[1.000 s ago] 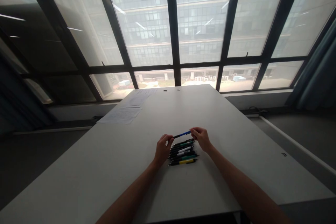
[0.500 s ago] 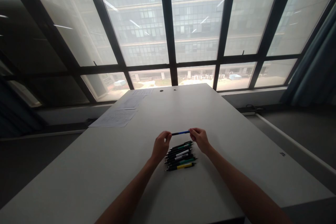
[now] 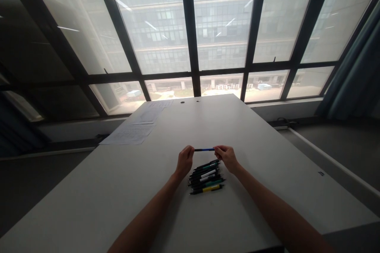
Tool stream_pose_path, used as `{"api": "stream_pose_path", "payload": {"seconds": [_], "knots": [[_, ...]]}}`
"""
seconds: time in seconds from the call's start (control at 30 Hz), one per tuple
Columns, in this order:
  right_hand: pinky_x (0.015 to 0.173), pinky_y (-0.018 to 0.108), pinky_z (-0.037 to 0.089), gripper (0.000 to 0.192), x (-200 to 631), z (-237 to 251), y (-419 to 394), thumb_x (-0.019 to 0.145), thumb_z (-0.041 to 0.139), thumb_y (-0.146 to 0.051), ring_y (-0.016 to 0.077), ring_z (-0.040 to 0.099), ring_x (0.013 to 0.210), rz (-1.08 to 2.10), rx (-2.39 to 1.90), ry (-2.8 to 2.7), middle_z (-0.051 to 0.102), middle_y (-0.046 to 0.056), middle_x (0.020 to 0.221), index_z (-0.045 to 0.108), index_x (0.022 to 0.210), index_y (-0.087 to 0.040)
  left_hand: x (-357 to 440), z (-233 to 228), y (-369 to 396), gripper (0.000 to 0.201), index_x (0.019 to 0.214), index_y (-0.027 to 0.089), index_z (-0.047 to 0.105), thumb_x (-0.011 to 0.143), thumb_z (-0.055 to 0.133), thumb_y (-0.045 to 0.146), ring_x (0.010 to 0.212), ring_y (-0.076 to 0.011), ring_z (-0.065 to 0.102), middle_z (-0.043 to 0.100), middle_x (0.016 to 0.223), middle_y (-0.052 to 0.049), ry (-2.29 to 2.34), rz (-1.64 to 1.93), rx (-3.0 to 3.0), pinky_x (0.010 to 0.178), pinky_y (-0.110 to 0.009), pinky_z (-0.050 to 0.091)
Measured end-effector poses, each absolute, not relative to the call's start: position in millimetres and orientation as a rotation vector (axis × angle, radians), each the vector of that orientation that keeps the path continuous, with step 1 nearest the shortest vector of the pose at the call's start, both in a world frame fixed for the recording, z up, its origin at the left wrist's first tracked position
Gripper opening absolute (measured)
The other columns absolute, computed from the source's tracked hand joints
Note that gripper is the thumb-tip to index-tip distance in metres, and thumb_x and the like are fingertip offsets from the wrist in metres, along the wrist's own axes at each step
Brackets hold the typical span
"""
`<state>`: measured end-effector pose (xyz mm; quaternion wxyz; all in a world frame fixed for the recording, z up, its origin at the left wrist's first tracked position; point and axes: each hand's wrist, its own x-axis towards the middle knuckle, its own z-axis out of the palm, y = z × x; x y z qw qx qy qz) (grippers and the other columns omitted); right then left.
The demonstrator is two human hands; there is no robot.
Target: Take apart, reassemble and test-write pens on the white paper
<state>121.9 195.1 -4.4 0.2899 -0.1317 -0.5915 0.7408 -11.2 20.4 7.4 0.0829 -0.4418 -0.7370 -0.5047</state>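
A blue pen (image 3: 204,150) is held level above the white table (image 3: 255,138), one end in each hand. My left hand (image 3: 184,161) pinches its dark tip end and my right hand (image 3: 227,157) pinches the other end. Just below the hands lies a row of several pens (image 3: 206,176) side by side on the table, with green, white and yellow barrels; the yellow one (image 3: 208,188) is nearest to me.
Sheets of paper (image 3: 130,133) lie at the table's far left edge, with more paper (image 3: 154,112) behind them. Two small round holes (image 3: 190,102) sit at the far end. Large dark-framed windows (image 3: 190,47) fill the wall beyond; a curtain (image 3: 353,83) hangs at right.
The blue pen was tilted with its right end higher; now it lies level between both hands. The view has shifted slightly.
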Motion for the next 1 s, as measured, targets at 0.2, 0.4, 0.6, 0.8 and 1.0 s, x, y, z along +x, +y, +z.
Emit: {"api": "stream_pose_path", "payload": {"seconds": [0.2, 0.4, 0.6, 0.8, 1.0], "knots": [[0.048, 0.026, 0.041, 0.038, 125.5, -0.7, 199.0, 0.069, 0.078, -0.048, 0.0123, 0.052, 0.052, 1.884, -0.317, -1.614, 0.065, 0.004, 0.062, 0.075, 0.085, -0.013, -10.0, 3.1, 23.2, 0.040, 0.064, 0.019, 0.038, 0.096, 0.040, 0.042, 0.059, -0.0121, 0.036, 0.038, 0.061, 0.003, -2.229, -1.588, -1.272, 0.058, -0.026, 0.031], [0.048, 0.027, 0.043, 0.041, 126.9, 4.8, 198.4, 0.069, 0.078, -0.049, 0.0134, 0.054, 0.053, 1.827, -0.295, -1.645, 0.066, 0.005, 0.063, 0.074, 0.087, -0.013, -8.5, 5.2, 20.8, 0.045, 0.064, 0.019, 0.043, 0.097, 0.035, 0.049, 0.058, -0.0128, 0.041, 0.043, 0.060, 0.002, -2.319, -1.639, -1.295, 0.056, -0.025, 0.034], [0.045, 0.025, 0.038, 0.039, 125.6, 3.3, 200.5, 0.071, 0.076, -0.050, 0.0112, 0.049, 0.050, 1.863, -0.339, -1.571, 0.062, 0.003, 0.060, 0.072, 0.080, -0.012, -9.3, 3.4, 18.8, 0.025, 0.104, 0.020, 0.061, 0.092, 0.051, 0.040, 0.069, -0.0132, 0.056, 0.062, 0.078, 0.000, -2.253, -1.579, -1.341, 0.064, -0.025, 0.044], [0.046, 0.026, 0.039, 0.039, 127.2, 2.5, 203.2, 0.069, 0.077, -0.050, 0.0112, 0.050, 0.050, 1.920, -0.332, -1.552, 0.062, 0.003, 0.060, 0.072, 0.081, -0.012, -9.7, 2.7, 16.3, 0.028, 0.110, 0.021, 0.062, 0.084, 0.065, 0.032, 0.081, -0.0163, 0.065, 0.070, 0.089, -0.003, -2.125, -1.570, -1.325, 0.074, -0.030, 0.050], [0.052, 0.028, 0.046, 0.043, 128.0, 3.4, 202.6, 0.068, 0.078, -0.048, 0.0138, 0.056, 0.056, 1.932, -0.278, -1.589, 0.068, 0.005, 0.067, 0.072, 0.094, -0.013, -7.6, 3.7, 16.3, 0.019, 0.091, 0.021, 0.071, 0.084, 0.066, 0.037, 0.074, -0.0168, 0.063, 0.072, 0.087, -0.004, -2.148, -1.580, -1.242, 0.072, -0.033, 0.053]]}}
